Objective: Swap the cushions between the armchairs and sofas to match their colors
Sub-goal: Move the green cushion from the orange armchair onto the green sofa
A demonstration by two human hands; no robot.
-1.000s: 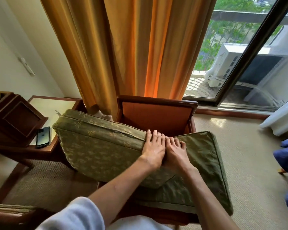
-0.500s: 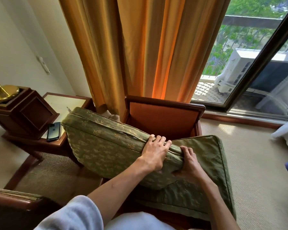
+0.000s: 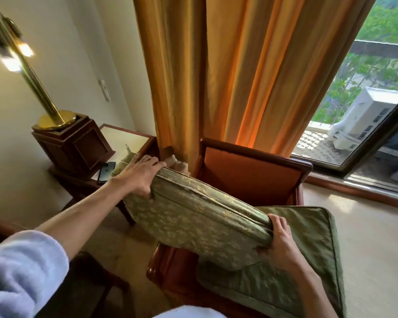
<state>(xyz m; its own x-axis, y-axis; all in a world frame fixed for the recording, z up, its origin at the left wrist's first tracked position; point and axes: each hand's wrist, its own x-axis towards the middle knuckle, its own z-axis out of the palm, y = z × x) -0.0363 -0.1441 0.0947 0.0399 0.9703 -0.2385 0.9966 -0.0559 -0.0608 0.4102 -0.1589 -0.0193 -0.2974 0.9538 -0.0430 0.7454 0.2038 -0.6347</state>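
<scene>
A green patterned cushion (image 3: pixel 193 219) is lifted and tilted over the orange armchair (image 3: pixel 251 173). My left hand (image 3: pixel 139 175) grips its far left corner, fingers curled over the top edge. At the cushion's near right corner, my right hand (image 3: pixel 278 239) holds on with the thumb on top. Under it, a second green cushion (image 3: pixel 308 260) lies across the armchair's seat and sticks out to the right. The armchair has a dark wooden frame and an orange back panel.
A wooden side table (image 3: pixel 124 138) stands left of the armchair with a phone (image 3: pixel 106 172) and a dark wooden box (image 3: pixel 71 145) carrying a brass lamp (image 3: pixel 32 81). Orange curtains (image 3: pixel 239 72) hang behind. A glass door (image 3: pixel 365 134) is at the right, carpet (image 3: pixel 372 226) below it.
My hands moved apart from the cushion's middle: the left went to its far left corner, the right to its near right corner. The cushion rose and the view tilted upward.
</scene>
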